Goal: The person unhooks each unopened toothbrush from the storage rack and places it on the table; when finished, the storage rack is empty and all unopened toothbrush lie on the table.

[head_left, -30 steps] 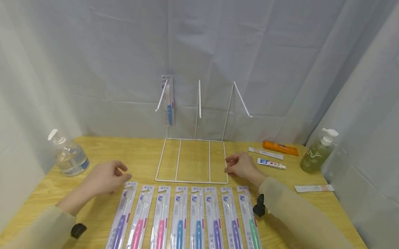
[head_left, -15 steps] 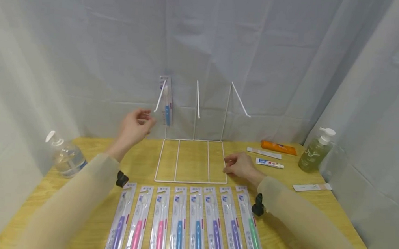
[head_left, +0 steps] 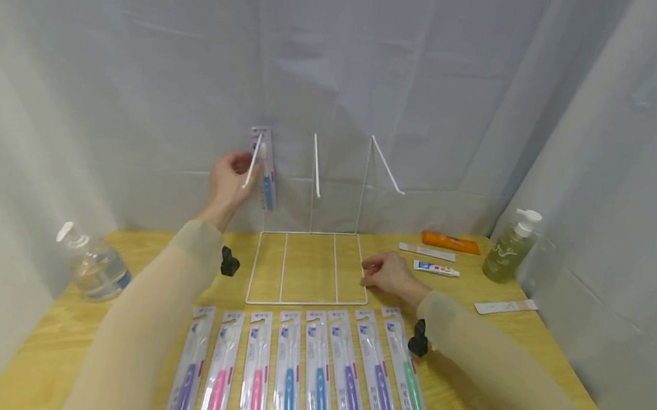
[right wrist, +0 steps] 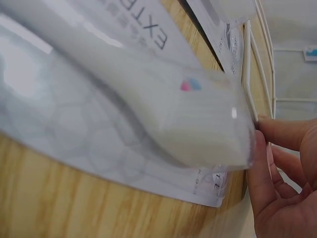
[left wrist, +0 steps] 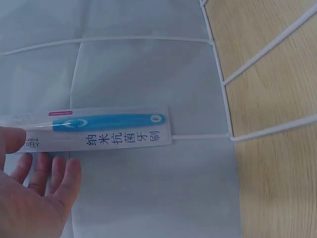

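Observation:
A packaged toothbrush with a blue handle (left wrist: 109,122) hangs at the left hook of a white wire rack (head_left: 305,305). My left hand (head_left: 231,180) is at the left edge of this package, beside the hook. In the left wrist view its thumb (left wrist: 12,140) lies over the package front and the fingertips meet the lower edge, so it appears to pinch there. The right hand (head_left: 389,274) pinches the right side wire of the rack's base between thumb and fingers. Several packaged toothbrushes (head_left: 289,384) lie in a row before the rack; one looms blurred in the right wrist view.
A clear pump bottle (head_left: 98,271) stands at the left of the wooden table. On the right are a green pump bottle (head_left: 509,250), an orange tube (head_left: 450,243), a small toothpaste tube (head_left: 435,268) and two white strips (head_left: 505,306). Grey curtains (head_left: 340,69) enclose the table.
My left hand has risen from the table beside the leftmost lying toothbrush to the hanging package. The right hand has stayed at the rack's base. The head view has shifted slightly.

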Demonstrator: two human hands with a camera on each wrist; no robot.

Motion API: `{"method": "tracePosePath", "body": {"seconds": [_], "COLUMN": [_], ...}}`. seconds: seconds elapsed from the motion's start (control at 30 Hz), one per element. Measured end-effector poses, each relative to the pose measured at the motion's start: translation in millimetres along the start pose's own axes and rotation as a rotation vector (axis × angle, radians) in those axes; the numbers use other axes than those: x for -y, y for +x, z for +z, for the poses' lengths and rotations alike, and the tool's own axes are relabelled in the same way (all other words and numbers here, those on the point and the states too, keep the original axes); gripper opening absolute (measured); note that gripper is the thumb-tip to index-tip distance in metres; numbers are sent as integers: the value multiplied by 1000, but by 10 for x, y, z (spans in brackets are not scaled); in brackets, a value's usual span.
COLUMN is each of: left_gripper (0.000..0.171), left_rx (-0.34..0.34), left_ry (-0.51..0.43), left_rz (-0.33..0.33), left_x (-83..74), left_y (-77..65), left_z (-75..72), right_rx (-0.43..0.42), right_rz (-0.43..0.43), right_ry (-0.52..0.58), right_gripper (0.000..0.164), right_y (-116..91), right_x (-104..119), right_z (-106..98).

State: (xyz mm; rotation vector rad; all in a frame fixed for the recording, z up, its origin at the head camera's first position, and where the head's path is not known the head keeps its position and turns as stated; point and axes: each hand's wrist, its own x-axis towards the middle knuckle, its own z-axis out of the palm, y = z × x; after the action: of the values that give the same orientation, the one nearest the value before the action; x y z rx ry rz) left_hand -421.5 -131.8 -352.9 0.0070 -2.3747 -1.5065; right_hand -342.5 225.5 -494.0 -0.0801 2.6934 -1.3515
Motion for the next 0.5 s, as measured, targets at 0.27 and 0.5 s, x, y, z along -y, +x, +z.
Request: {"method": "tracePosePath", "body": {"seconds": [0.27, 0.5], "left_gripper": [39, 31], "left_rx": [-38, 8], "left_ry": [27, 16], "left_rz": [45, 132], "left_x": [-64, -103], "left_y": [-19, -88], "left_z": [41, 69], "right_rx": [4, 5], "right_rz": [5, 20], "right_ry": [-23, -42], "right_gripper": [44, 43], "right_y": [-1, 7], "right_x": [16, 30], "right_z": [17, -11]}}
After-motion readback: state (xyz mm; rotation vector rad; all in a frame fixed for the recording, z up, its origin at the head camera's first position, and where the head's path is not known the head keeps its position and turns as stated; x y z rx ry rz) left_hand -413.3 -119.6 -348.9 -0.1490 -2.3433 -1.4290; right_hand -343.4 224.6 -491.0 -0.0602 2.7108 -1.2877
